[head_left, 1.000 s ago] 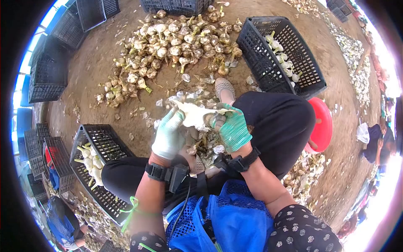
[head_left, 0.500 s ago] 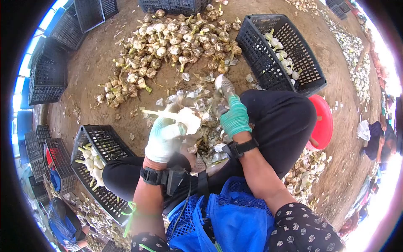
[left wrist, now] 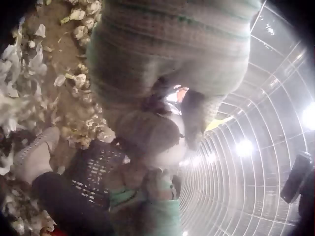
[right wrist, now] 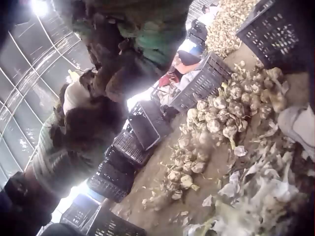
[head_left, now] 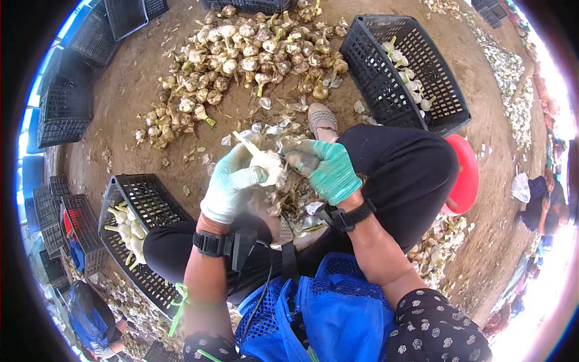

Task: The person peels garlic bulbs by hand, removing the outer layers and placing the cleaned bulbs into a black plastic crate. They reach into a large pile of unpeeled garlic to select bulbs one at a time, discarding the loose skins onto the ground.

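A white garlic bulb (head_left: 269,165) with its pale stem pointing up and left is gripped by the gloved left hand (head_left: 228,186), thumb along its side. The gloved right hand (head_left: 330,170) is at the bulb's right side, fingers curled, their darkened tips close to it; whether they hold a tool is hidden. In the left wrist view the bulb (left wrist: 170,147) shows between the left hand's fingers (left wrist: 147,130) and the right hand (left wrist: 152,206). The right wrist view has the right hand (right wrist: 133,49) dark above the bulb (right wrist: 76,96).
Unpeeled garlic (head_left: 247,54) lies heaped on the ground ahead. Black crates with white bulbs stand at front right (head_left: 449,114) and at left (head_left: 154,202). A red bucket (head_left: 463,175) is beside the right knee. Loose skins (head_left: 301,202) lie between the legs.
The stretched white skin between the hands is gone. The bulb in the left hand has turned, stem upward, and the right hand has swung away and come back beside it.
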`<state>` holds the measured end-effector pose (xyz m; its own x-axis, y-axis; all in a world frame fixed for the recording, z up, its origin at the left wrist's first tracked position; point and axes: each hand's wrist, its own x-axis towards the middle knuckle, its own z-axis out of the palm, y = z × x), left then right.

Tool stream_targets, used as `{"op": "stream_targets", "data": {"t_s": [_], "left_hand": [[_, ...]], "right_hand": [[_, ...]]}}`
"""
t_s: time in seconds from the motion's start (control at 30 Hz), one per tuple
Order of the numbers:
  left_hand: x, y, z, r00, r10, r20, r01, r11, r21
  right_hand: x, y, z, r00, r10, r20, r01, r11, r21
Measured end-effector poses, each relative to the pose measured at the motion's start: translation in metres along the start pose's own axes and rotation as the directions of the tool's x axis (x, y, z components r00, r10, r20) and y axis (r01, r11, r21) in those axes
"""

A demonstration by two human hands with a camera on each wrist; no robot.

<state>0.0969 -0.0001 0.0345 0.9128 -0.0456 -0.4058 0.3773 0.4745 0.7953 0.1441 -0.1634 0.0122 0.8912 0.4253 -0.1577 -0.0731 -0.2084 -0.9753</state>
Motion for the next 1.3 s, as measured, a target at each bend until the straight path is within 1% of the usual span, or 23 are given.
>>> {"op": "stream_targets", "data": {"t_s": [0.07, 0.1, 0.13, 0.17, 0.2, 0.27, 0.33, 0.4, 0.43, 0.5, 0.53, 0.57, 0.63, 0.67, 0.83, 0.9, 0.97, 1.0, 1.03, 1.07, 1.1, 1.17, 1.3], "left_hand": [[0.001, 0.000, -0.001, 1.000, 0.009, -0.007, -0.009, 1.000, -0.013], [0.000, -0.001, -0.002, 1.000, -0.011, 0.001, 0.011, 0.999, 0.037], [0.001, -0.002, -0.002, 1.000, -0.030, 0.010, 0.029, 0.996, 0.087], [0.001, 0.000, 0.000, 0.999, -0.031, 0.013, 0.030, 0.996, 0.086], [0.001, 0.003, 0.003, 0.999, -0.045, 0.010, 0.044, 0.995, 0.094], [0.001, 0.002, 0.004, 0.998, -0.055, 0.003, 0.055, 0.993, 0.101], [0.002, -0.005, 0.001, 1.000, -0.019, -0.019, 0.019, 1.000, -0.025], [0.000, 0.000, 0.003, 0.999, -0.048, -0.007, 0.048, 0.999, -0.023], [-0.001, 0.003, 0.003, 0.997, -0.078, 0.004, 0.078, 0.997, -0.022], [-0.002, 0.005, 0.005, 0.998, -0.061, -0.003, 0.061, 0.998, -0.031], [-0.002, 0.005, 0.005, 0.999, -0.046, -0.007, 0.045, 0.998, -0.041], [-0.001, 0.003, 0.005, 0.999, -0.047, -0.002, 0.047, 0.998, -0.039], [0.002, -0.004, 0.004, 1.000, 0.011, -0.009, -0.009, 0.990, 0.138], [0.002, -0.008, 0.010, 0.994, 0.103, -0.024, -0.099, 0.988, 0.120], [-0.001, -0.008, -0.003, 0.993, -0.073, -0.093, 0.076, 0.997, 0.026], [0.000, -0.009, -0.002, 0.992, 0.103, -0.074, -0.104, 0.995, -0.007], [0.001, -0.006, -0.004, 0.993, 0.101, -0.062, -0.101, 0.995, -0.001], [0.002, -0.005, -0.005, 0.995, 0.078, -0.069, -0.078, 0.997, 0.006], [0.004, -0.004, -0.005, 0.996, 0.057, -0.072, -0.056, 0.998, 0.013], [0.004, -0.006, -0.002, 0.990, 0.103, -0.101, -0.101, 0.995, 0.022], [0.004, -0.008, 0.004, 0.990, 0.098, -0.096, -0.097, 0.995, 0.021], [0.003, -0.007, 0.015, 0.976, 0.184, -0.117, -0.184, 0.983, 0.012], [0.000, -0.005, 0.003, 0.986, 0.104, -0.127, -0.097, 0.994, 0.059]], "right_hand": [[-0.005, -0.006, 0.004, 0.991, -0.058, -0.125, 0.092, 0.953, 0.289], [-0.005, -0.005, 0.004, 0.991, -0.053, -0.124, 0.087, 0.953, 0.290], [-0.003, -0.005, 0.002, 0.974, -0.198, -0.107, 0.201, 0.979, 0.022], [-0.002, -0.006, 0.001, 0.942, -0.331, -0.052, 0.309, 0.919, -0.244], [-0.003, -0.015, 0.001, 0.981, -0.193, -0.030, 0.184, 0.964, -0.191], [-0.002, -0.007, -0.003, 0.991, -0.137, -0.001, 0.134, 0.972, -0.190], [-0.002, -0.002, -0.003, 0.996, -0.082, 0.024, 0.085, 0.978, -0.191], [-0.004, -0.001, 0.000, 0.999, 0.022, -0.026, -0.022, 0.999, 0.028], [-0.006, -0.002, -0.001, 0.999, 0.021, -0.026, -0.020, 0.999, 0.029], [-0.011, -0.013, -0.006, 0.990, -0.105, -0.089, 0.110, 0.992, 0.058], [-0.013, -0.022, -0.001, 0.994, 0.059, -0.090, -0.054, 0.997, 0.055], [-0.012, -0.014, 0.003, 0.994, 0.059, -0.095, -0.054, 0.997, 0.055], [-0.012, 0.009, 0.010, 0.964, -0.214, -0.158, 0.156, 0.936, -0.317], [-0.014, 0.005, 0.012, 0.953, -0.245, -0.178, 0.177, 0.928, -0.329], [-0.003, 0.007, 0.007, 0.948, -0.208, -0.239, 0.127, 0.941, -0.313], [0.007, 0.019, 0.000, 0.901, -0.102, -0.421, -0.032, 0.953, -0.301], [0.006, 0.021, 0.004, 0.893, -0.167, -0.417, 0.029, 0.948, -0.316], [0.004, 0.018, 0.011, 0.937, 0.072, -0.341, -0.007, 0.982, 0.189], [0.002, 0.014, 0.015, 0.957, 0.243, -0.158, -0.089, 0.764, 0.639], [-0.004, -0.013, 0.008, 0.924, 0.383, 0.013, -0.315, 0.740, 0.595], [-0.009, 0.001, 0.007, 0.990, -0.139, -0.025, 0.131, 0.970, -0.204], [-0.010, 0.008, 0.016, 0.962, -0.245, -0.117, 0.180, 0.898, -0.401], [-0.011, -0.003, 0.011, 0.962, -0.263, -0.071, 0.231, 0.927, -0.294]]}}
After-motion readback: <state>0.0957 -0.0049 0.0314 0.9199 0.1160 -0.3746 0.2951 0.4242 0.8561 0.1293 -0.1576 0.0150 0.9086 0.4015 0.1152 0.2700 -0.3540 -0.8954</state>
